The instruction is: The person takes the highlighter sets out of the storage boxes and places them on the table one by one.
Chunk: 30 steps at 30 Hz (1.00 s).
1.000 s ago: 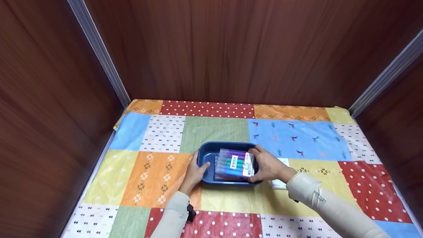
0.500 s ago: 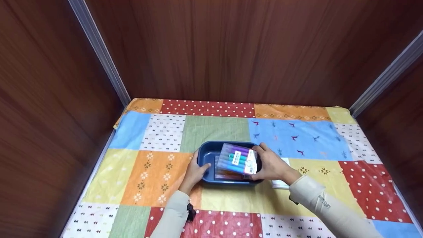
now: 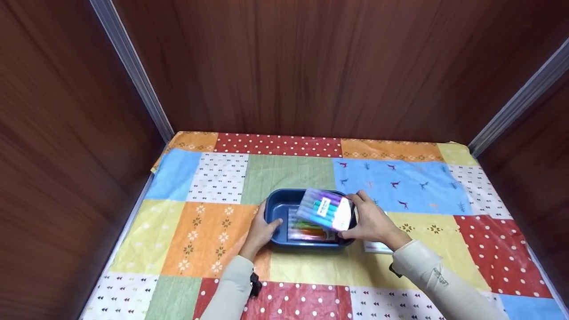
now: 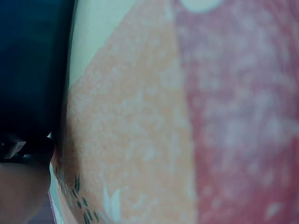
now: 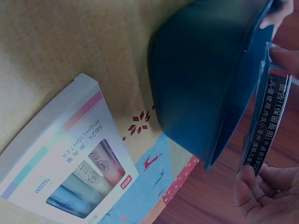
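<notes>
A blue plastic bin [image 3: 278, 210] stands on the table in the head view. My left hand [image 3: 261, 230] holds its left end, thumb over the rim and fingers outside. With thumb and fingers my right hand [image 3: 374, 223] grips the end of a clear pack of purple, green and blue markers [image 3: 322, 210], tilted above the bin's right half. Underneath it, a second clear pack [image 3: 306, 232] with yellow to red colours lies in the bin, partly covered. In the right wrist view the held pack [image 5: 268, 119] appears edge-on, pinched between thumb and fingertips.
A white highlighter box [image 5: 70, 154] lies right of the bin, partly hidden by my right hand in the head view. A patchwork cloth [image 3: 213, 240] covers the table. Brown wood-look panels [image 3: 284, 66] enclose the back and sides.
My right hand has raised the upper marker pack, turned it and shifted it slightly right, uncovering more of the pack below. The left hand stays on the bin.
</notes>
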### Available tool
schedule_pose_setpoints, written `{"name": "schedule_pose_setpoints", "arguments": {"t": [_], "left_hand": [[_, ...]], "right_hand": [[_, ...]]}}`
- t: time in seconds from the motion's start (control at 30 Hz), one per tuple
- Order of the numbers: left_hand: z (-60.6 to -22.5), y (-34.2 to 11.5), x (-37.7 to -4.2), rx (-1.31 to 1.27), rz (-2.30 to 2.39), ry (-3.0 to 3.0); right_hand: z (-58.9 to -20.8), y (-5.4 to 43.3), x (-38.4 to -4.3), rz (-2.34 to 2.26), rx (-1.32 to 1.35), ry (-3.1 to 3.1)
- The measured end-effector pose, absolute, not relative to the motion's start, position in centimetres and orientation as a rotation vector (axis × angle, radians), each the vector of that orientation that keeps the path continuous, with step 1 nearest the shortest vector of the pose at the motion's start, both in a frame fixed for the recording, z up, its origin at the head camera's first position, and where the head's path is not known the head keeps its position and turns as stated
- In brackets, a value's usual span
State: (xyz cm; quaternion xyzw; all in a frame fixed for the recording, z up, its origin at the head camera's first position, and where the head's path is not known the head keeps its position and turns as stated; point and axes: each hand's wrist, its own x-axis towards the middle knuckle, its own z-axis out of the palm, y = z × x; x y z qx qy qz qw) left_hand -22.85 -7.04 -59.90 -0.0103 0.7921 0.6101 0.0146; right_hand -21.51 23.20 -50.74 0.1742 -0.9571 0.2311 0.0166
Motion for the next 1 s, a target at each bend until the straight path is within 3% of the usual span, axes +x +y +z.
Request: {"name": "schedule_pose_setpoints", "arguments": {"t": [1.0], "left_hand": [[-60.0,-6.9,-22.8,0.016,1.907,2.489]], "right_hand": [[-51.8,25.6,-19.6,0.734,0.308,-2.857]]}}
